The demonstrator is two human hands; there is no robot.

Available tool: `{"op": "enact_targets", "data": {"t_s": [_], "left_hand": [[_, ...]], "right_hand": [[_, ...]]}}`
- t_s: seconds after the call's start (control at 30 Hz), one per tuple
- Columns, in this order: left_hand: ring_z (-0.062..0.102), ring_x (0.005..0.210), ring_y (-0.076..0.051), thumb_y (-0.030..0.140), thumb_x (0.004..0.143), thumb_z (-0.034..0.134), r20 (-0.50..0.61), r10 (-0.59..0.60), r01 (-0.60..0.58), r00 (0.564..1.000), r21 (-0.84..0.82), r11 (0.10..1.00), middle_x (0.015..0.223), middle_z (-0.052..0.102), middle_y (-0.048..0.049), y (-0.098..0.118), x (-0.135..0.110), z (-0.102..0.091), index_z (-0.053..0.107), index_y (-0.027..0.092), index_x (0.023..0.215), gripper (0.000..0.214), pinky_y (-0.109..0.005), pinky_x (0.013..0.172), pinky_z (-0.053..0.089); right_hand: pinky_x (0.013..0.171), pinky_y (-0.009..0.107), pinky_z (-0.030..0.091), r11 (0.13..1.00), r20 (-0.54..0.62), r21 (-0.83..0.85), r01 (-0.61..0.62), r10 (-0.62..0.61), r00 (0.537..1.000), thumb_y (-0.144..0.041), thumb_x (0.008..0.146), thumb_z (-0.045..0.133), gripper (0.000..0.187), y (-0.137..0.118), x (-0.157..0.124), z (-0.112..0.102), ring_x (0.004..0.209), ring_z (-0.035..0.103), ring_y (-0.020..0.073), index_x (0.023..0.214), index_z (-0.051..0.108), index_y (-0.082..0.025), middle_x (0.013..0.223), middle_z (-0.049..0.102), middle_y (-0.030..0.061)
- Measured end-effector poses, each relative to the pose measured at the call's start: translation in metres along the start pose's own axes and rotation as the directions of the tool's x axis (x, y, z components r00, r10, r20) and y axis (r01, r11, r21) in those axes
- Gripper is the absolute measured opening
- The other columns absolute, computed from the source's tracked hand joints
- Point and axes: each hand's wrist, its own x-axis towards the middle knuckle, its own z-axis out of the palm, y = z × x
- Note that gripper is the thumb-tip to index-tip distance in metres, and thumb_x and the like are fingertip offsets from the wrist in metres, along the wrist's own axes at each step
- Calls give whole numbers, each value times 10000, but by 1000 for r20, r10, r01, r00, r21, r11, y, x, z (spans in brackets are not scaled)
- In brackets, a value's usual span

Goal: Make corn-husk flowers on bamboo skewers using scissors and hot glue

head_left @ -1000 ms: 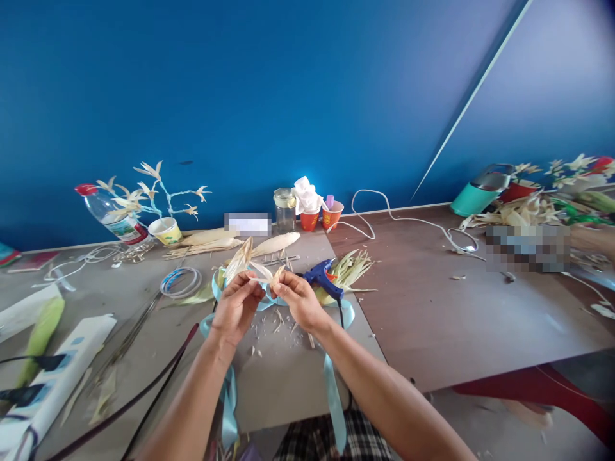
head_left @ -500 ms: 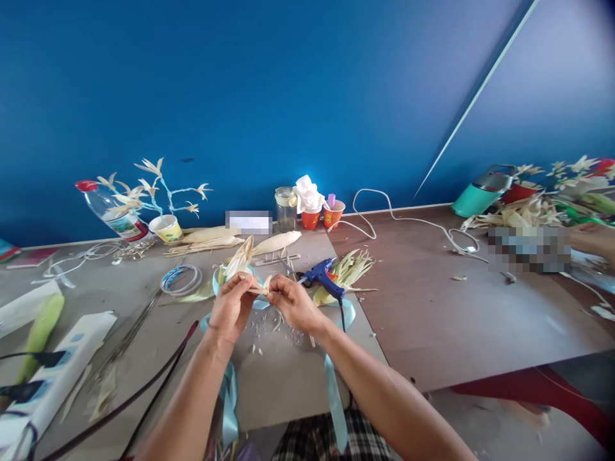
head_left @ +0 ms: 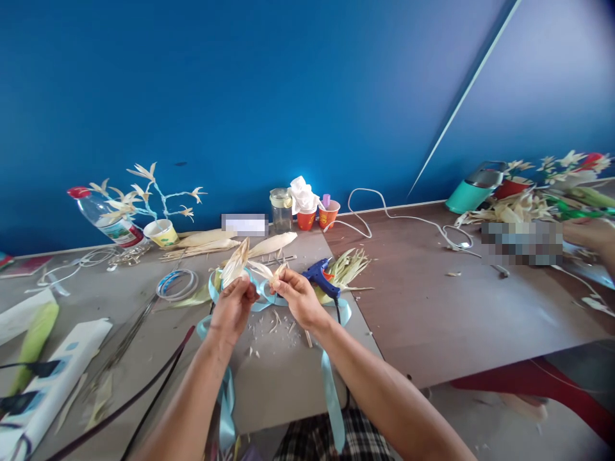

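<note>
My left hand (head_left: 234,304) is closed in a pinch on a pale dried corn husk (head_left: 236,261), whose pointed tip stands up above the fingers. Beside it, my right hand (head_left: 298,296) pinches a smaller husk piece (head_left: 277,275). A pale strip of husk (head_left: 261,269) reaches between the two hands; whether it joins both pieces I cannot tell. Light blue ribbon (head_left: 262,303) lies behind and under the hands, with ends hanging over the table's front edge. Just beyond my right hand rests a blue glue gun (head_left: 318,275), in front of shredded green husk (head_left: 353,269).
A ribbon roll (head_left: 177,284) and a white power strip (head_left: 72,368) with dark cords lie left. Husk flowers (head_left: 144,191) stand in a paper cup (head_left: 161,233) near a tilted bottle (head_left: 108,221). Red cups (head_left: 329,214) line the wall. A co-worker's hand (head_left: 589,234) is far right.
My hands have drawn apart, and the husk strip now shows between them. The right hand has turned upward with its piece. The whole view has shifted slightly.
</note>
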Motion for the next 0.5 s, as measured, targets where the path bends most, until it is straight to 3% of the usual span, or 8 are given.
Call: {"op": "enact_targets", "data": {"t_s": [0.23, 0.37, 0.5], "left_hand": [[498, 654, -135, 386, 682, 747, 175, 18, -77, 984, 334, 939, 669, 585, -3, -8, -7, 3, 672, 168, 717, 233, -262, 684, 417], [548, 713, -160, 403, 692, 735, 187, 41, -125, 981, 462, 878, 745, 635, -20, -8, -8, 4, 696, 182, 798, 248, -266, 720, 427], [574, 732, -176, 414, 680, 741, 173, 46, -125, 984, 479, 869, 781, 659, -38, -5, -10, 8, 711, 180, 835, 283, -268, 722, 436]], "right_hand": [[654, 255, 364, 994, -95, -90, 57, -66, 993, -372, 805, 571, 223, 7, 3, -2, 643, 423, 114, 696, 502, -190, 677, 463, -18], [666, 251, 359, 987, -138, -133, 85, -103, 985, -353, 817, 548, 221, 9, 4, -2, 656, 412, 114, 680, 482, -192, 687, 448, -19], [666, 244, 365, 993, -180, -92, 80, -95, 979, -369, 811, 554, 227, 9, 5, 0, 664, 409, 114, 685, 475, -197, 704, 428, -22]]}}
